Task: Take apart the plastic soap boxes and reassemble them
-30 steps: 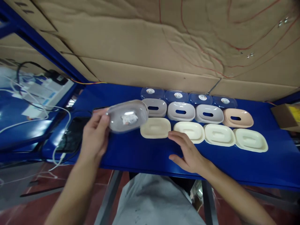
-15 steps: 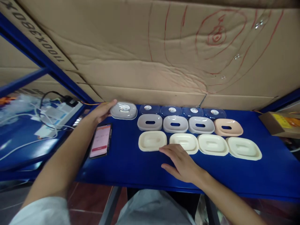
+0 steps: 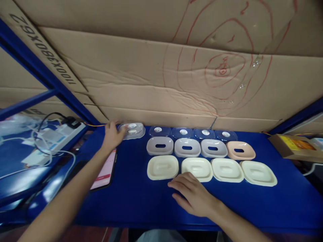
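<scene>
Box (image 3: 133,133) is now set beside blue lids (image 3: 178,135), so carrying looks done. Any grip by the left hand (image 3: 113,135) cannot be told; nothing is held by the right hand (image 3: 193,195).

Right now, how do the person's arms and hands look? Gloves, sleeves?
Left hand and right hand: no gloves, rings or watch visible, though the left is blurred. Forearms uncovered, no sleeves or markings in view. Grey clothing at bottom edge.
</scene>
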The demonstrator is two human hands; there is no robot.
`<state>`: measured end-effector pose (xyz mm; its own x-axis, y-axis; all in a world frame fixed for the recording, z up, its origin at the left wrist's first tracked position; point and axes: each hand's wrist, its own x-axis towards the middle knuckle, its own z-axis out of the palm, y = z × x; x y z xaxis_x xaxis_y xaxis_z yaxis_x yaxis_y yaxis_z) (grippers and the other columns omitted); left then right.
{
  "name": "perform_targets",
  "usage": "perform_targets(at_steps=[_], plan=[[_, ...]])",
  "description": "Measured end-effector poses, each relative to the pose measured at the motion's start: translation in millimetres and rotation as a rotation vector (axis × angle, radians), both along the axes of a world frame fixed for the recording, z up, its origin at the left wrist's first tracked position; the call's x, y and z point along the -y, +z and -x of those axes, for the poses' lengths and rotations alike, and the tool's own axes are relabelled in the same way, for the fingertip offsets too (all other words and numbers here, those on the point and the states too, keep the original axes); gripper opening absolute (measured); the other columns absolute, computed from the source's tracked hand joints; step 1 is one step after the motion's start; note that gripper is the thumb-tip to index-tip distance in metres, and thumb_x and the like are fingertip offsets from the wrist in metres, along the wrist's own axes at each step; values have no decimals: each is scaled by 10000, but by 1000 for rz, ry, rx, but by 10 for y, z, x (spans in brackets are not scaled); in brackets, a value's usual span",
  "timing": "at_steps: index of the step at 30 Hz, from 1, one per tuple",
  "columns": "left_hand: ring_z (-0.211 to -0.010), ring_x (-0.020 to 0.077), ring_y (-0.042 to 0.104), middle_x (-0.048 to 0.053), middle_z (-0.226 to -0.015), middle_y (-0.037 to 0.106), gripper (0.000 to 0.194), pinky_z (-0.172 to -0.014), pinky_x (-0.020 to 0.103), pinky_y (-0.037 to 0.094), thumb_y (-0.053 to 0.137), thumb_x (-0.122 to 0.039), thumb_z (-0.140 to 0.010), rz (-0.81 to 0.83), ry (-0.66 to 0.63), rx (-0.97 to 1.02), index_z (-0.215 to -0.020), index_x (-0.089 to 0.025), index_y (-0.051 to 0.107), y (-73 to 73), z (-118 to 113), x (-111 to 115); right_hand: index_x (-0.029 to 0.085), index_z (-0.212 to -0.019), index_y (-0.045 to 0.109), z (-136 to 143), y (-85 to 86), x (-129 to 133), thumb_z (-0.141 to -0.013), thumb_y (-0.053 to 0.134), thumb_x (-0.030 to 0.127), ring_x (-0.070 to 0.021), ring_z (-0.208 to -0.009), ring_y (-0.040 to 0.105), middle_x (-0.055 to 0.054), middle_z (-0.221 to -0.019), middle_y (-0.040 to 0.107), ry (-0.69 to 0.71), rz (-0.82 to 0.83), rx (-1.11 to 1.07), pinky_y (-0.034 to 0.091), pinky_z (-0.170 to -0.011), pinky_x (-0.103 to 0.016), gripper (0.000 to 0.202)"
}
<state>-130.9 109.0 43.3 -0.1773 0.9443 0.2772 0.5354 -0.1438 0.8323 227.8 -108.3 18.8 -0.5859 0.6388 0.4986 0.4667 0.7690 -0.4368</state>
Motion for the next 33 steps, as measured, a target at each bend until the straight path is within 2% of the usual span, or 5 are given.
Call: perform_targets(at_steps=[2, 5, 8, 17, 33], plan=[[-1592, 376, 360, 187, -1548, 540, 537, -1336, 545, 279, 797, -403, -868, -91, -64, -45, -1322, -166, 633, -2, -256, 268, 236, -1348, 599, 12, -11, -1, -1050, 572, 224, -257, -992, 758, -86, -1094, 799, 7, -3, -36, 612, -872, -443, 300], [-1576, 363, 430, 171, -1649, 480, 570, -1323, 589, 321, 700, -420, -979, -184, -448, -336, -1496, -217, 573, -81, -636, 684, 256, -1275, 621, 16, -27, -1, -1031, 554, 180, -229, -917, 748, -57, -1019, 800, -33, 4, -111, 600, -834, -406, 264], [-1634, 407, 338, 187, -1765, 323, 688, -1295, 620, 366, 702, -435, -1007, -160, -568, -539, -1624, -252, 460, -234, -821, 910, 240, -1209, 634, 30, -50, -9, -1022, 536, 125, -209, -877, 726, -45, -978, 792, -33, -21, -76, 574, -821, -376, 240], [-1694, 382, 190, 167, -1840, 122, 752, -1340, 591, 304, 624, -450, -1058, 32, -605, -502, -1714, -253, 313, -557, -589, 806, 166, -1249, 669, 144, -99, -224, -1016, 625, 162, -261, -1062, 696, -100, -1195, 784, -87, -159, 265, 514, -963, -436, 237], [-1547, 331, 479, 135, -1645, 495, 746, -1309, 555, 384, 738, -491, -987, 92, -513, -280, -1621, -257, 421, -467, -619, 768, 148, -1172, 739, -54, -154, -280, -1008, 605, 107, -221, -1080, 711, -89, -1164, 818, -53, -265, 226, 280, -1253, -487, 215]])
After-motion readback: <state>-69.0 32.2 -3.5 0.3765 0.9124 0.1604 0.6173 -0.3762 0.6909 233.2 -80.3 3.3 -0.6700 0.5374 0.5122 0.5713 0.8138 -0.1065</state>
